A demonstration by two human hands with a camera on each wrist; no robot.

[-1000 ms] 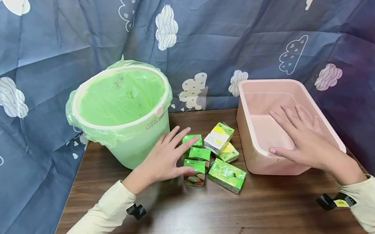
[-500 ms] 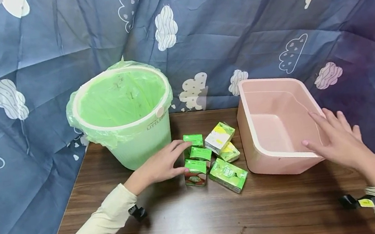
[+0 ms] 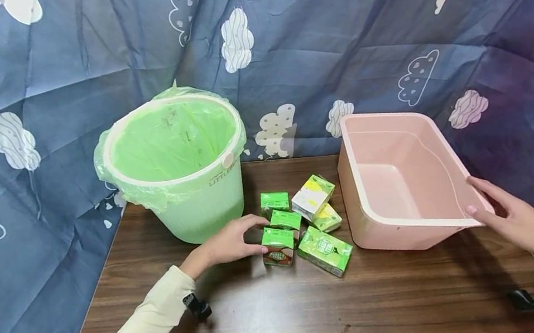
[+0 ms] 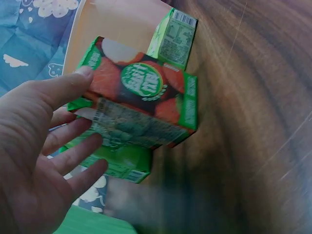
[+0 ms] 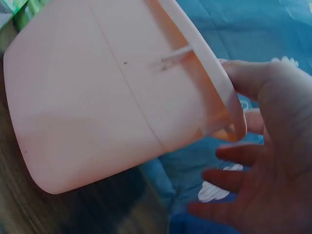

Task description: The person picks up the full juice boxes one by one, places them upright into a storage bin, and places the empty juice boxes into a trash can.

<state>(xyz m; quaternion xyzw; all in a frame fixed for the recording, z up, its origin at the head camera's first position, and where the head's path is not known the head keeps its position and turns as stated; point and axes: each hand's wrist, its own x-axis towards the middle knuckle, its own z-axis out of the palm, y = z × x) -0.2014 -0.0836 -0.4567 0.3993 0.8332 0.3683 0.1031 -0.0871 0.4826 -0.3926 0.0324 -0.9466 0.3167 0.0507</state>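
My left hand (image 3: 226, 244) is at the left end of the front carton (image 3: 277, 246), green-topped with red fruit pictures. In the left wrist view, the thumb lies at the front edge of the carton (image 4: 139, 83) and the index finger runs behind it; the other fingers are spread below. Two similar green-topped cartons (image 3: 286, 219) stand just behind. On the far right, my right hand (image 3: 524, 217) holds the rim at the front right corner of the pink bin (image 3: 422, 226), thumb over the rim, index finger outside. Its other fingers extend loosely in the right wrist view.
A light green bucket (image 3: 201, 209) lined with a green plastic bag stands at the left. A green pear carton (image 3: 326, 250) and two yellow-green cartons (image 3: 312, 197), one leaning on the other, lie between bucket and bin. A cloud-print curtain (image 3: 301, 44) hangs behind the table (image 3: 267, 324).
My right hand has moved from over the pink bin's inside to its front right corner. My left hand has lowered, its fingers drawing in at the front carton. Cartons and containers stay put.
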